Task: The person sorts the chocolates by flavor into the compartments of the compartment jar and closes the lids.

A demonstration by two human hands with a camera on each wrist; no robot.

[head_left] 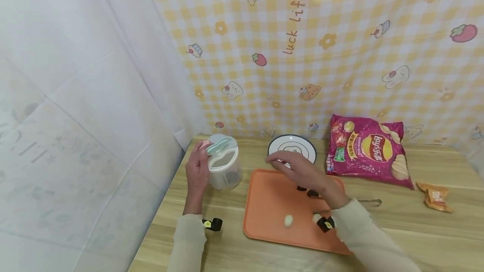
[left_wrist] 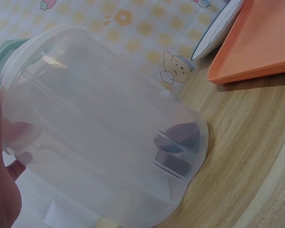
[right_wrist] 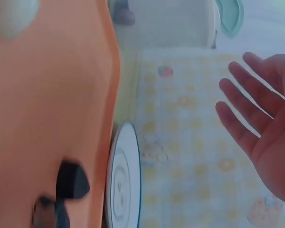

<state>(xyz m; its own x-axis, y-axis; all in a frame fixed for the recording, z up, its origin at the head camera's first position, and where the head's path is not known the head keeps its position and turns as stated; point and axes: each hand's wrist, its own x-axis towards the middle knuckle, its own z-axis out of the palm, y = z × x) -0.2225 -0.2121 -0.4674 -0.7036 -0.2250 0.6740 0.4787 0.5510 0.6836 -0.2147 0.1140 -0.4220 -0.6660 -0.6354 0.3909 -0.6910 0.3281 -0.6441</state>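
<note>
A translucent storage container point(head_left: 225, 176) stands at the table's left, with a pale lid and a raised mint-green flap point(head_left: 220, 145). My left hand point(head_left: 197, 168) grips its upper left side beside the flap; in the left wrist view a finger shows through the wall. Dark pieces point(left_wrist: 178, 147) lie at the container's bottom. My right hand point(head_left: 298, 168) is held with extended fingers, holding nothing, above the back of the orange tray point(head_left: 270, 205) and overlapping the plate point(head_left: 311, 146) in the head view. On the tray are dark pieces point(head_left: 312, 193) and a white oval piece point(head_left: 288, 221).
A purple chip bag point(head_left: 368, 152) lies at the back right, an orange wrapped packet point(head_left: 435, 197) to its right. Metal tongs point(head_left: 372, 202) stick out past the tray's right edge, partly under my right forearm. Behind the table hangs a checked curtain point(head_left: 280, 79).
</note>
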